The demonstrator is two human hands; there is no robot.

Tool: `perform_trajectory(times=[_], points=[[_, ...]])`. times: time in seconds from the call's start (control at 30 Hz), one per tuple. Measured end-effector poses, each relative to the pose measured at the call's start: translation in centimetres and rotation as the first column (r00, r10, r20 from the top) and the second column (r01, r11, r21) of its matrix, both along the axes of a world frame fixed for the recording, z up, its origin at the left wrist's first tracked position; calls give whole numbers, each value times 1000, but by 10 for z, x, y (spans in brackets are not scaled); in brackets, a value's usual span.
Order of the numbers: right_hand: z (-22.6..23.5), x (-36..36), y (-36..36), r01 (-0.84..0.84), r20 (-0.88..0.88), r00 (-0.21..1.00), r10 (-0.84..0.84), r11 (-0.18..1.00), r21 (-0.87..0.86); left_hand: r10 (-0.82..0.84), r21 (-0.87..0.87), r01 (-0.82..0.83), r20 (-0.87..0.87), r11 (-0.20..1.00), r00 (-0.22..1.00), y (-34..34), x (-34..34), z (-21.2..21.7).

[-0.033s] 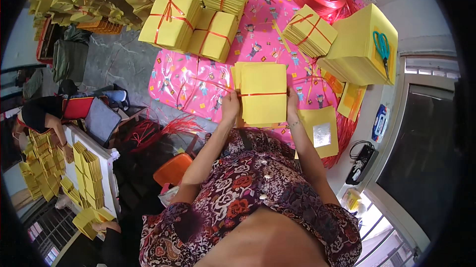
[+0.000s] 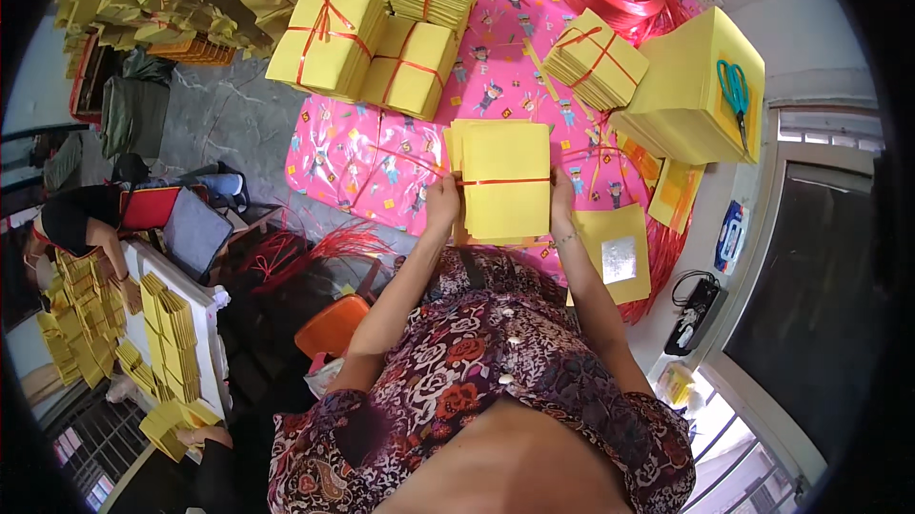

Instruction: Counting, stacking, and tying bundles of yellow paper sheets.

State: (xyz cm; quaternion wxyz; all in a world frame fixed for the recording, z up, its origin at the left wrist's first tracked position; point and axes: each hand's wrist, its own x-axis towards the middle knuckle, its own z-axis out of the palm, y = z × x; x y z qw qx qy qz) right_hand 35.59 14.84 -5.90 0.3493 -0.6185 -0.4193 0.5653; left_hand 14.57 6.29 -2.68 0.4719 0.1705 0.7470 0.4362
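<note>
On the near tabletop (image 2: 331, 154), the ribbon-crossed yellow stack (image 2: 507, 152) is held between fingers of left hand (image 2: 442, 207) and right hand (image 2: 562, 202), visibly unmoved; binding seems paused

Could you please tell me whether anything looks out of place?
Two things: the yellow stack between the left hand and right hand is uneven, its layers jutting out leftward, and red strands sprawl in a loose tangle beyond the edge of the pink tablecloth.
</note>
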Motion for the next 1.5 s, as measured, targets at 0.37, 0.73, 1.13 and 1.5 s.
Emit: perform_trajectory(times=[0.37, 0.73, 1.13, 1.5], points=[[40, -3, 2, 78, -27, 996, -80, 995, -68, 3, -51, 12, 270, 999, 963, 16, -5, 0], [-40, 28, 8, -3, -42, 999, 9, 992, 129, 8, -74, 15, 304, 997, 953, 28, -3, -3], [12, 13, 4, 88, -454, 882, -128, 990, -110, 233, -246, -73, 718, 966, 656, 46, 10, 46], [89, 7, 43, -72, -641, 765, -67, 979, -189, -336, 358, 210, 340, 910, 879, 56, -24, 123]])
